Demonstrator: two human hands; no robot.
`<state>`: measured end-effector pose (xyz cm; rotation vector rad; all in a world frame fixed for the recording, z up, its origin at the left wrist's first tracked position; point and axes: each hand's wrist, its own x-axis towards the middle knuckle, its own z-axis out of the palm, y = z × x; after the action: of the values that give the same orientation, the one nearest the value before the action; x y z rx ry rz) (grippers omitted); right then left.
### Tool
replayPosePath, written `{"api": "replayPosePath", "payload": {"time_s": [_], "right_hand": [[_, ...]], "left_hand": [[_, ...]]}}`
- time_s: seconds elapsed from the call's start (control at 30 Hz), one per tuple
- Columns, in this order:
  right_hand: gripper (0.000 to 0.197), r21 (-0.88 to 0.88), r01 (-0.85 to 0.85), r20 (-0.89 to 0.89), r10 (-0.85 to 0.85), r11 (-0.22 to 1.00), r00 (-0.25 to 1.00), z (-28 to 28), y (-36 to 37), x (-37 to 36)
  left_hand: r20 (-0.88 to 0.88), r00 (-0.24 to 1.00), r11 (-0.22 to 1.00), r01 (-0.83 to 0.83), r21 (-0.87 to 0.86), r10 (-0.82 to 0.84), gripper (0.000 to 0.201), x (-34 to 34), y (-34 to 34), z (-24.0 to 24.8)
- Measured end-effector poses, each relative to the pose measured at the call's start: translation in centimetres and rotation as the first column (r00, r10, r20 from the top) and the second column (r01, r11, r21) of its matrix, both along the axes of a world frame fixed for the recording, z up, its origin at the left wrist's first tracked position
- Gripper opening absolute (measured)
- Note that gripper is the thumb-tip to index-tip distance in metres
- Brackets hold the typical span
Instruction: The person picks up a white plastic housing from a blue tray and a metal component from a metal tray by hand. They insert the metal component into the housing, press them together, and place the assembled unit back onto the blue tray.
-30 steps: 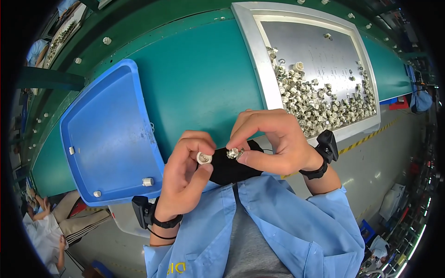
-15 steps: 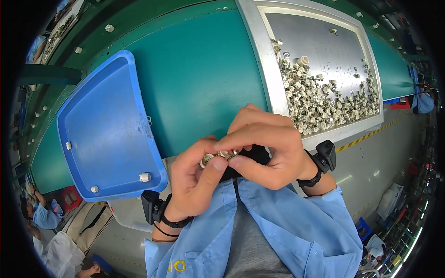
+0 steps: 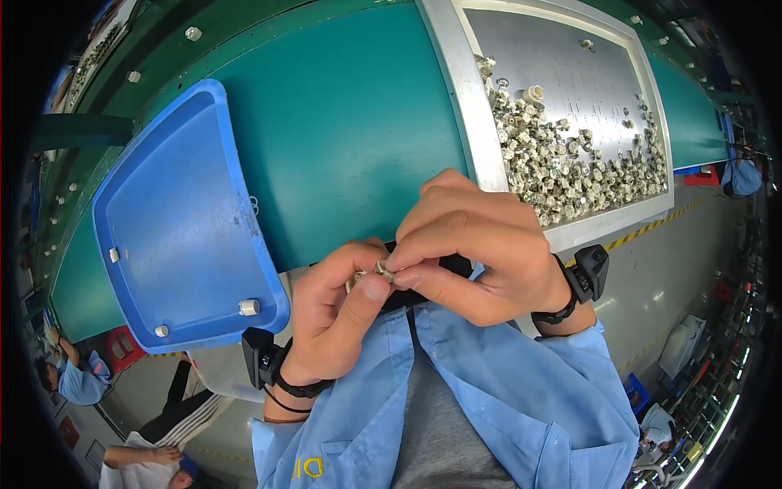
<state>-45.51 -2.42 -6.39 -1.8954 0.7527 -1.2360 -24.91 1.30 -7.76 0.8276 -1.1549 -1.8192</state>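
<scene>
Close in front of my body, my left hand [image 3: 338, 301] and my right hand [image 3: 481, 253] meet, thumbs and forefingers pinched. Between the left thumb and forefinger sits a small off-white round part [image 3: 355, 281], mostly covered by the fingers. At the tips of both hands is a small white-and-metal piece [image 3: 384, 270], which my right thumb and forefinger grip. Its exact kind is too small to tell. To the right lies a metal-framed tray [image 3: 470, 106] holding a heap of white-and-metal pieces [image 3: 562, 171]. A blue tray [image 3: 175, 204] on the left carries three small white cylinders [image 3: 249, 307].
A green tabletop [image 3: 350, 122] stretches between the two trays. Several loose white cylinders [image 3: 193, 33] lie on the green ledge at the far left. Another person [image 3: 151, 460] is at the lower left. Yellow-black tape [image 3: 652, 228] marks the floor at right.
My right hand has shifted slightly right, its fingertips closer to the left thumb. The piece between the hands has turned or moved. The person at lower left has changed position.
</scene>
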Motion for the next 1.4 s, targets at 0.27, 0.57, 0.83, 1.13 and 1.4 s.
{"api": "replayPosePath", "payload": {"time_s": [0.27,0.57,0.83,1.13,1.4], "right_hand": [[0.029,0.023,-0.095,-0.053,0.096,0.995,0.994,-0.5,-0.3,-0.3],[0.029,0.13,-0.125,0.024,0.123,0.984,0.992,-0.8,0.1,-0.5],[0.02,0.016,-0.085,-0.016,0.085,0.996,0.996,-1.0,-0.1,-0.9],[0.016,0.068,-0.09,-0.004,0.091,0.994,0.996,-0.8,0.0,-1.0],[0.02,0.182,-0.16,-0.067,0.175,0.97,0.982,-0.9,-0.1,-1.1]], "left_hand": [[-0.037,0.999,0.998,-0.001,0.07,0.004,0.018,0.0,0.3,0.1],[-0.058,0.998,0.995,-0.027,0.096,0.032,0.017,-0.3,0.1,-0.1],[-0.037,0.998,0.997,0.046,0.068,-0.044,0.017,0.0,-0.1,0.0],[-0.034,0.999,0.994,0.009,0.11,-0.006,0.018,-0.5,0.1,0.1],[0.004,0.994,0.982,0.11,0.155,-0.112,0.009,0.0,-0.3,-0.4]]}}
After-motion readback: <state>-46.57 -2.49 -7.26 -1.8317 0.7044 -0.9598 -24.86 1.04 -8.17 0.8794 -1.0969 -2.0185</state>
